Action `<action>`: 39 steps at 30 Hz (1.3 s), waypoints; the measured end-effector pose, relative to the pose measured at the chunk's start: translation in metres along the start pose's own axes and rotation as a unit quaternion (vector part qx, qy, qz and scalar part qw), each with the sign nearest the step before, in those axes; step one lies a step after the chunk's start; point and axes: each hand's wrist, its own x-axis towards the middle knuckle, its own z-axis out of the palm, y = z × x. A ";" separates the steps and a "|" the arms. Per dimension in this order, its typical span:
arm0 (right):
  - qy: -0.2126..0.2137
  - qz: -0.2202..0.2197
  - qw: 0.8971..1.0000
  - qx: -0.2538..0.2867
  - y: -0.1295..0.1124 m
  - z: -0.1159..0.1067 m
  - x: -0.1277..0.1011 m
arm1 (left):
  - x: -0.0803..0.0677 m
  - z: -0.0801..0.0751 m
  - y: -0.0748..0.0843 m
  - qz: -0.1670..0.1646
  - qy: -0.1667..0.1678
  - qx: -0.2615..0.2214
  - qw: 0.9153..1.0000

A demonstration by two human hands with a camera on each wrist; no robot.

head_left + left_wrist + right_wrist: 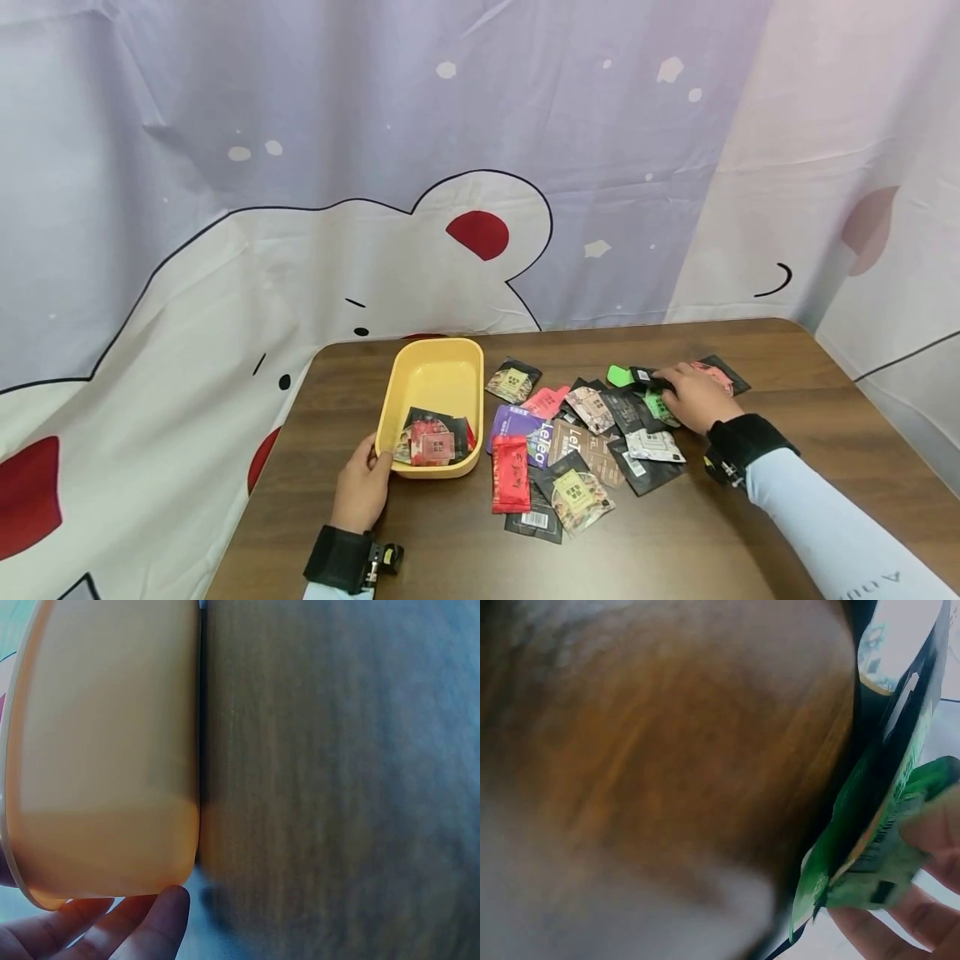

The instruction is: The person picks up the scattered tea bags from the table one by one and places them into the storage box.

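One yellow tray (435, 375) is gripped by the left hand (362, 486) at its near-left corner, likely for steadiness. Green packet (874, 889) is pinched by the right hand (697, 398), at packet pile's (588, 408) right side.

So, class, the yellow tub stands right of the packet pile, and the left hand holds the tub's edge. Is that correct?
Not quite: the yellow tub stands left of the packet pile, as the head view shows. The left hand does hold the tub's edge.
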 end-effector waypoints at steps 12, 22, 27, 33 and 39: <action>0.066 -0.004 0.998 0.005 -0.007 -0.003 0.002 | 0.001 -0.003 0.003 0.009 -0.002 0.000 1.000; 0.081 -0.051 0.995 0.016 -0.049 -0.019 0.006 | 0.000 0.001 0.001 0.018 0.004 -0.002 1.000; 0.093 -0.095 0.990 0.040 -0.084 -0.023 0.013 | 0.001 0.003 -0.001 0.024 0.004 -0.004 1.000; 0.106 -0.164 0.978 0.077 -0.135 -0.019 0.025 | 0.003 0.001 -0.002 0.017 0.005 -0.004 1.000; 0.098 -0.231 0.964 0.082 -0.187 -0.015 0.025 | 0.001 0.000 -0.002 0.012 0.000 -0.006 1.000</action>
